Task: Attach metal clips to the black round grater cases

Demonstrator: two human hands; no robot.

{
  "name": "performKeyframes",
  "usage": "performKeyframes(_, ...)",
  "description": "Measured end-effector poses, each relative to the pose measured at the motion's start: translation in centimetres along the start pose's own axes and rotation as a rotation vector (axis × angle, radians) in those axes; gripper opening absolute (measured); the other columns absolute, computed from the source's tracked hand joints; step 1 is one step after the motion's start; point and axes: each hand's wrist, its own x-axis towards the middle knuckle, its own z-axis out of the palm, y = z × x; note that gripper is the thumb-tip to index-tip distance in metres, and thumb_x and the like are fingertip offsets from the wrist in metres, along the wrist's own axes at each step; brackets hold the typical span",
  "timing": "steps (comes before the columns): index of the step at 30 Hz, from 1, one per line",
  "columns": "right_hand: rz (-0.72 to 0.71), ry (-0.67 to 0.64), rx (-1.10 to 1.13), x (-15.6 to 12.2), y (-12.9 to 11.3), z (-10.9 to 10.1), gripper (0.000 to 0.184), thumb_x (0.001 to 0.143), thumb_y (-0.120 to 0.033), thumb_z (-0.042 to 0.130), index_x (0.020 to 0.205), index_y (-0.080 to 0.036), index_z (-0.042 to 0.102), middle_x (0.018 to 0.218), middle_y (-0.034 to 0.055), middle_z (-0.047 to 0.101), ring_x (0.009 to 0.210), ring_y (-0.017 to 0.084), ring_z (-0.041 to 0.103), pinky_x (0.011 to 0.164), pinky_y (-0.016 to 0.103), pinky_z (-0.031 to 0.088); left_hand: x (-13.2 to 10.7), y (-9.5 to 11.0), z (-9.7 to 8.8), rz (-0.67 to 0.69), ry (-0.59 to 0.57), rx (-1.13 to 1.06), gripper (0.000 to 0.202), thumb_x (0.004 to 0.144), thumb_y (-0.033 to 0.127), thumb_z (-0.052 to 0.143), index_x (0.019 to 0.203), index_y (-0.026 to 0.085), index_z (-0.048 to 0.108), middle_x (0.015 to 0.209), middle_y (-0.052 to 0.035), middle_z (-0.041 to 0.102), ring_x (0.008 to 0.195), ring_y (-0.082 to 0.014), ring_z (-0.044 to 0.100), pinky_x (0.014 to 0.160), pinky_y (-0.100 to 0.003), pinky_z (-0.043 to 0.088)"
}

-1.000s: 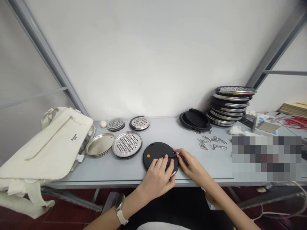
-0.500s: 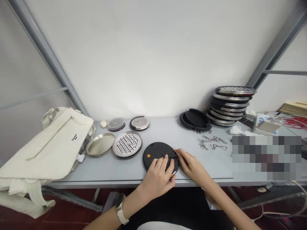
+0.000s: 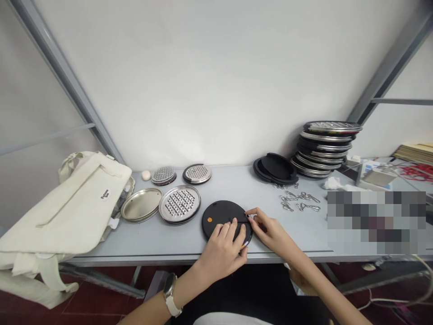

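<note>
A round black disc (image 3: 219, 211) with an orange dot lies near the table's front edge. My left hand (image 3: 226, 246) grips its near right side, fingers curved over the top and thumb by the rim. At the disc's right rim, my right hand (image 3: 265, 228) pinches a small metal clip (image 3: 247, 216) between thumb and forefinger; most of the clip is hidden. Left of the disc rests a round metal grater plate (image 3: 179, 204). Several loose metal clips (image 3: 301, 197) are scattered to the right.
Plain metal discs (image 3: 141, 205) lie beside a cream bag (image 3: 67, 203) at left. Two smaller round graters (image 3: 198, 173) sit behind. Black round holders (image 3: 275, 169) and a tall stack of graters (image 3: 326, 149) stand at back right. A blurred patch hides part of the right side.
My right hand's fingers have shifted slightly at the disc's rim, closing around the clip. My left hand and the disc stay in place.
</note>
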Motion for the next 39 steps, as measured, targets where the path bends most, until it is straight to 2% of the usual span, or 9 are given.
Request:
performKeyframes(9, 0.011, -0.019, 0.128, 0.24, 0.60, -0.40, 0.024, 0.097, -0.040, 0.041, 0.107, -0.021, 0.050, 0.057, -0.0093, 0.032, 0.053, 0.012, 0.037, 0.054, 0.024, 0.033, -0.04, -0.01, -0.12, 0.003, -0.017, 0.006, 0.047, 0.088, 0.032, 0.050, 0.130, 0.012, 0.053, 0.128, -0.0176, 0.056, 0.103, -0.0257, 0.055, 0.091, -0.037, 0.040)
performKeyframes(26, -0.005, -0.007, 0.095, 0.11, 0.63, -0.51, 0.028, 0.096, -0.041, 0.042, 0.110, -0.019, 0.053, 0.058, -0.0084, 0.034, 0.053, 0.012, 0.038, 0.054, 0.024, 0.037, 0.00, 0.01, -0.14, 0.002, -0.010, 0.013, 0.047, 0.087, 0.032, 0.051, 0.130, 0.013, 0.053, 0.128, -0.0170, 0.057, 0.102, -0.0250, 0.056, 0.092, -0.037, 0.039)
performKeyframes(39, 0.005, 0.007, 0.091, -0.01, 0.66, -0.41, 0.022, 0.097, -0.039, 0.042, 0.104, -0.021, 0.051, 0.056, -0.0082, 0.038, 0.052, 0.012, 0.038, 0.052, 0.024, 0.036, 0.04, 0.02, -0.24, -0.004, -0.013, 0.014, 0.047, 0.087, 0.032, 0.052, 0.130, 0.013, 0.053, 0.129, -0.0168, 0.057, 0.103, -0.0249, 0.056, 0.092, -0.037, 0.040)
